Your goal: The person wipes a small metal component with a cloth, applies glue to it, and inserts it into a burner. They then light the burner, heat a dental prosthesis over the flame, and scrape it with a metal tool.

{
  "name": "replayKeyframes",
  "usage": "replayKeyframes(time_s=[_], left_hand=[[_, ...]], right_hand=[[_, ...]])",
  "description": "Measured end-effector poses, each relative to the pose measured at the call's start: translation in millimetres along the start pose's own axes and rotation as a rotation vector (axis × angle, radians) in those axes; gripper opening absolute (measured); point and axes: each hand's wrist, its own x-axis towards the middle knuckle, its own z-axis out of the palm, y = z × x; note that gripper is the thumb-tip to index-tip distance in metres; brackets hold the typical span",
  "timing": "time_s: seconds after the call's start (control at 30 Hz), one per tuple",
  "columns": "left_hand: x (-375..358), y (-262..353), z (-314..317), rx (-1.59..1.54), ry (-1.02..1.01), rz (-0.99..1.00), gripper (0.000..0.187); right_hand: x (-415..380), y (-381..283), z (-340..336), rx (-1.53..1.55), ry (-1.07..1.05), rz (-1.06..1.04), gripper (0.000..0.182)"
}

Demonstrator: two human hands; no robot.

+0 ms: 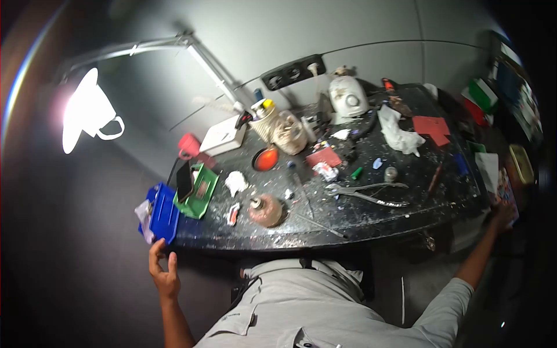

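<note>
My left hand (165,271) is raised at the table's front left corner, fingers apart, its fingertips close to a blue tray (164,214). Whether they touch the tray is unclear. Beside the tray stands a green bin (199,191) with a dark flat object leaning in it. Far to the right, my right hand (502,217) reaches past the table's right edge, at the lower end of a colourful flat item (506,191). Its fingers are too small and dark to make out, so a grip cannot be confirmed.
The black table (371,223) holds a round pinkish bottle (265,210), long pliers (368,194), an orange-filled bowl (266,159), crumpled white paper (399,132) and a white machine (348,97). A lit lamp (90,113) hangs at the left.
</note>
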Motion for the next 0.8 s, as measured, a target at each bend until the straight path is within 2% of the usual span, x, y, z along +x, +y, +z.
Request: replayKeyframes(time_s=[0.07, 0.1, 0.13, 0.17, 0.2, 0.23, 0.27, 0.33, 0.37, 0.4, 0.43, 0.5, 0.53, 0.57, 0.63, 0.7, 0.77, 0.8], left_hand=[[-11, -25, -17, 0.077, 0.054, -0.046, 0.041], [-17, -37, -26, 0.112, 0.088, -0.068, 0.041], [-25, -51, -34, 0.129, 0.131, -0.15, 0.036], [-32, -68, -41, 0.141, 0.178, -0.228, 0.031], [-42, -94, -51, 0.147, 0.195, -0.25, 0.031], [-54, -123, -61, 0.134, 0.183, -0.355, 0.023], [-66, -144, -70, 0.118, 0.169, -0.46, 0.015], [-81, -160, -77, 0.122, 0.2, -0.542, 0.012], [-87, -164, -75, 0.125, 0.212, -0.608, 0.01], [-88, -163, -71, 0.102, 0.23, -0.631, 0.007], [-86, -164, -66, 0.087, 0.23, -0.652, 0.007], [-83, -168, -59, 0.022, 0.225, -0.569, 0.007], [-79, -164, -56, 0.01, 0.233, -0.59, 0.007], [-75, -165, -55, 0.028, 0.191, -0.543, 0.007], [-73, -173, -55, 0.045, 0.157, -0.501, 0.007], [-73, -190, -57, -0.006, 0.13, -0.415, 0.007], [-74, -181, -62, -0.034, 0.142, -0.479, 0.008], [-71, -177, -61, -0.062, 0.145, -0.537, 0.008]], right_hand=[[0, 1, -5, -0.002, -0.003, 0.005, 0.074], [3, 1, -1, 0.181, 0.035, -0.018, 0.076], [26, -8, 31, 0.246, 0.123, -0.014, 0.08], [3, 8, -3, 0.039, 0.075, -0.036, 0.079], [3, 14, -3, 0.173, 0.189, -0.111, 0.072], [8, 18, 3, 0.307, 0.302, -0.184, 0.066], [-7, 30, -36, 0.317, 0.324, -0.194, 0.066], [-66, 76, -122, 0.753, 0.187, -0.147, 0.05], [-56, 68, -109, 0.75, 0.208, -0.153, 0.05], [-45, 55, -79, 0.806, 0.423, -0.122, 0.045], [-23, 43, -43, 0.859, 0.642, -0.089, 0.043], [-2, 61, -41, 0.941, 0.66, -0.112, 0.044], [85, 25, 46, 1.032, 0.647, -0.131, 0.046], [84, 37, 21, 1.036, 0.668, -0.138, 0.046], [66, 86, -30, 0.8, 0.573, 0.051, 0.044], [74, 117, -59, 0.99, 0.74, 0.22, 0.052], [127, 155, -55, 0.916, 0.739, 0.117, 0.054], [132, 182, -70, 0.929, 0.619, 0.151, 0.052]])
